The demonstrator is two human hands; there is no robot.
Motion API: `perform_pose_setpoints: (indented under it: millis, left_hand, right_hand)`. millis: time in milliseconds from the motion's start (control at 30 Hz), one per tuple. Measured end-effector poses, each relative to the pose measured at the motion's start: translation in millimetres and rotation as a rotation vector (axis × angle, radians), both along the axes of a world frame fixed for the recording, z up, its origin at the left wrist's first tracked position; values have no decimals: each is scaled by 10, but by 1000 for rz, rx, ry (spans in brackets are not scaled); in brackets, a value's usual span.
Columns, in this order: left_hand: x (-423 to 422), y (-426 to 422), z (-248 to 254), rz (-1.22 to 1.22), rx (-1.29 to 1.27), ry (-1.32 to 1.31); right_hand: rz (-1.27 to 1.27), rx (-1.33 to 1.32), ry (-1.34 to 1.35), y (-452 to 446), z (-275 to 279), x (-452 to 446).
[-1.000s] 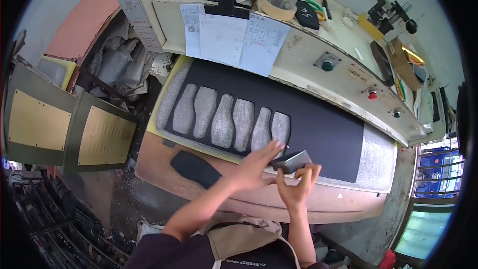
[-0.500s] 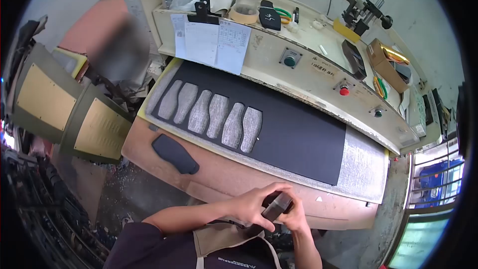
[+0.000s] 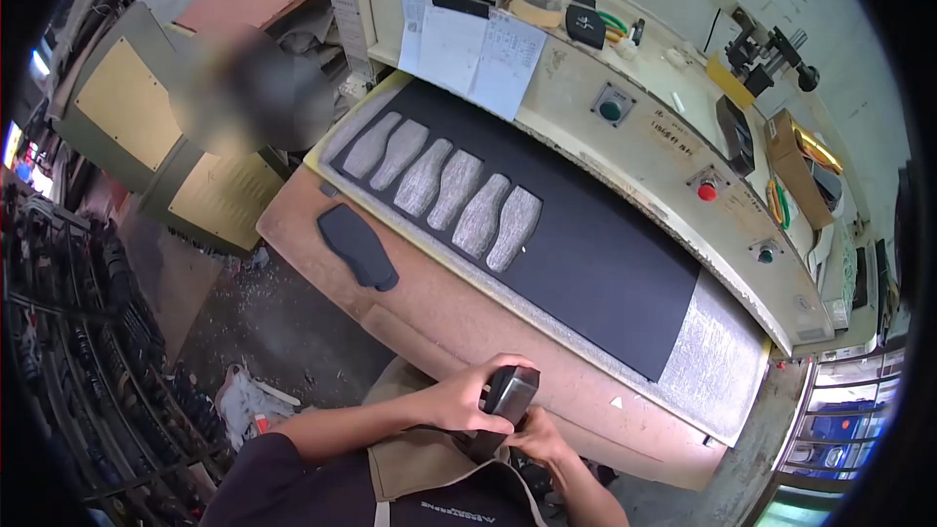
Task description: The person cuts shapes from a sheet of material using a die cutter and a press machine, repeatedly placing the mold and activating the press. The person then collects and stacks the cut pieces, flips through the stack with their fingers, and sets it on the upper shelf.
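Note:
My left hand [image 3: 470, 398] grips a dark, shiny, sole-shaped cutting die [image 3: 513, 392], held tilted in front of my apron. My right hand [image 3: 539, 435] is closed at the die's lower right side; whatever its fingertips pinch is hidden. Beyond the hands, a black foam sheet [image 3: 605, 283] lies on a worn, silvery cutting board [image 3: 717, 351]. Several sole-shaped openings are cut through its left part, showing the board beneath. A small stack of black sole-shaped pieces [image 3: 356, 246] rests on the brown bench top [image 3: 439, 317], left of my hands.
The cream press beam [image 3: 644, 151] with green and red buttons spans the sheet's far side. Clipped papers [image 3: 471, 47] hang from it. On top are a tape roll [image 3: 537, 2], another die [image 3: 736, 135] and a cardboard box [image 3: 795, 161]. A blurred person [image 3: 249, 88] is at upper left.
The view has turned, shifting the bench. My right hand has moved down the die from its upper side, and the die's end now shows more between my hands.

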State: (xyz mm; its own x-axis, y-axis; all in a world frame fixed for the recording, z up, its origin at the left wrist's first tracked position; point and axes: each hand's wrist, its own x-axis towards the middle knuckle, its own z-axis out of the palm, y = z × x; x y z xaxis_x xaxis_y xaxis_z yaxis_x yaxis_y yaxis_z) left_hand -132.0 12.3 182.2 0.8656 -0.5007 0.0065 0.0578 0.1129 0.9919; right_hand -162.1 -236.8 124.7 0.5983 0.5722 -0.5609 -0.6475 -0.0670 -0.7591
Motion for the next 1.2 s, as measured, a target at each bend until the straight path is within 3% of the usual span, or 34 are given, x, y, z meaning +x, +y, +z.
perform_pose_setpoints:
  millis: [67,133,233,300,333,400,467,500,533,600,633,667,733,767,833,900,1000,1067,1200]
  left_hand:
    - [-68,12,121,93,16,-39]
    - [-103,-1,222,109,61,10]
    - [-38,8,321,201,228,94]
    - [121,214,198,398,53,328]
    - [206,407,299,463,51,424]
    - [387,833,72,750,-389,351]
    - [628,1468,-172,980,109,240]
    - [760,1808,-391,970,520,109]
    - [847,2126,-1101,1166,1141,0]
    - [930,2243,-1606,1236,1601,-250]
    - [975,2179,-1435,1160,1422,-348]
    - [1020,1875,-1049,998,1264,-516]
    - [1257,1335,-1019,711,953,-630]
    - [1404,1009,-899,591,892,-668]
    - [1633,507,-808,339,872,-710]
    - [1776,185,-1098,325,797,-777]
    - [1850,164,-1235,314,794,-734]
    - [1858,127,-1298,289,800,-697]
    - [1847,89,-1207,294,806,-654]
  right_hand:
    - [-3,104,-41,62,-14,7]
    - [-110,90,-372,197,-33,-66]
    - [-71,60,-131,157,-164,83]
    - [81,-228,-31,276,264,434]
    - [9,-194,-149,257,394,521]
    - [-25,-177,-389,129,513,846]
    - [-143,-506,-701,-45,453,1235]
    - [-85,-665,-964,0,548,1485]
    - [21,-831,-1182,96,720,1708]
    - [229,-1110,-1594,246,813,2155]
    - [366,-1209,-1781,298,712,2401]
    - [489,-1263,-1796,398,608,2585]
    - [668,-1304,-1887,567,366,2926]
    - [669,-1314,-1882,611,289,2956]
    - [341,-1196,-1900,698,148,2938]
    - [28,-1067,-1891,731,35,2912]
    - [-298,-1115,-1552,574,-215,2514]
    - [-501,-890,-972,476,-508,2310]
    - [-521,-875,-969,485,-573,2270]
